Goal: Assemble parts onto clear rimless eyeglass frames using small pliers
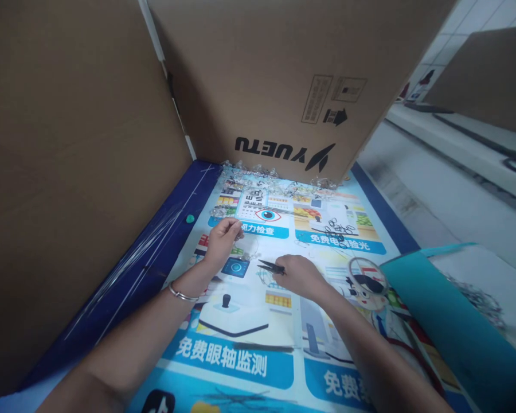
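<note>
My left hand point(224, 242) is closed in a pinch on a thin, wire-like strand point(254, 248), which curves down to the right and is faint against the print. Small clear bits hang near its lower end, too small to name. A short way to the right, my right hand point(301, 276) is wrapped round a pair of dark needle-nose pliers point(272, 267). Their jaws point left toward the strand and look slightly apart. Whether the jaws touch the strand, I cannot tell. Both hands are above a printed poster point(284, 338) that covers the table.
Tall cardboard panels point(258, 74) stand at the left and back. Clear, glittery pieces point(279, 186) lie along the back. Small black loops point(337, 229) rest at the right, near a teal box point(447, 310) holding dark tangled pieces. Thin wires point(133, 252) lie along the left edge.
</note>
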Demonstrator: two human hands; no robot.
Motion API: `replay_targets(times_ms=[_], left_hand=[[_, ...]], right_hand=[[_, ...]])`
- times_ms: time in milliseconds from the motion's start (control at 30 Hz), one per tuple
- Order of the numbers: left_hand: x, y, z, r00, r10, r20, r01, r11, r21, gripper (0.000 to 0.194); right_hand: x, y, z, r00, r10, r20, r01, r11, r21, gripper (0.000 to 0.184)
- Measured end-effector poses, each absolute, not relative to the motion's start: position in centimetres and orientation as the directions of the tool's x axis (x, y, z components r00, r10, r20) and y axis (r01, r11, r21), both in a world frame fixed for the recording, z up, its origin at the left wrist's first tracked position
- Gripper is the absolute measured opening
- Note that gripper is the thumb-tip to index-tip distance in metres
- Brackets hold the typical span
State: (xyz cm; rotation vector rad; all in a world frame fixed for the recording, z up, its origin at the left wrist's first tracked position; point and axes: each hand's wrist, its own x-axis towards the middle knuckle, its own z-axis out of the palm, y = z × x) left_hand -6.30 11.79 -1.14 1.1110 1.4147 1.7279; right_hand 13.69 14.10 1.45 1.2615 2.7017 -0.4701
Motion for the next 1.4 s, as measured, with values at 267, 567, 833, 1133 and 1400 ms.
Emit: replay_targets(times_ms=[267, 567, 833, 1133, 1400], left_hand=[[-6.3, 11.7, -1.3, -0.382, 0.902, 0.203, 0.055, -0.197, 0.979, 0.019], [-6.1, 11.5, -1.1, -0.318, 0.935, 0.157, 0.106, -0.129, 0.986, 0.020], [-6.0, 11.5, -0.9, -0.324, 0.936, 0.137, 0.139, -0.096, 0.986, 0.019], [-5.9, 11.4, -0.8, -0.332, 0.938, 0.097, 0.112, -0.063, 0.992, 0.021], [-6.0, 11.5, -1.1, -0.326, 0.939, 0.107, 0.114, -0.074, 0.991, 0.022]], right_hand=[[14.7, 15.0, 1.7, -0.721, 0.664, -0.198, 0.638, 0.526, -0.563, 0.020], [14.5, 15.3, 1.3, -0.667, 0.738, -0.096, 0.569, 0.423, -0.705, 0.021], [13.9, 14.8, 0.6, -0.652, 0.737, 0.179, 0.600, 0.645, -0.473, 0.011], [14.3, 14.3, 0.3, -0.774, 0.196, 0.602, 0.339, 0.932, 0.132, 0.012], [14.2, 14.8, -0.9, -0.813, 0.068, 0.578, 0.310, 0.891, 0.331, 0.010]])
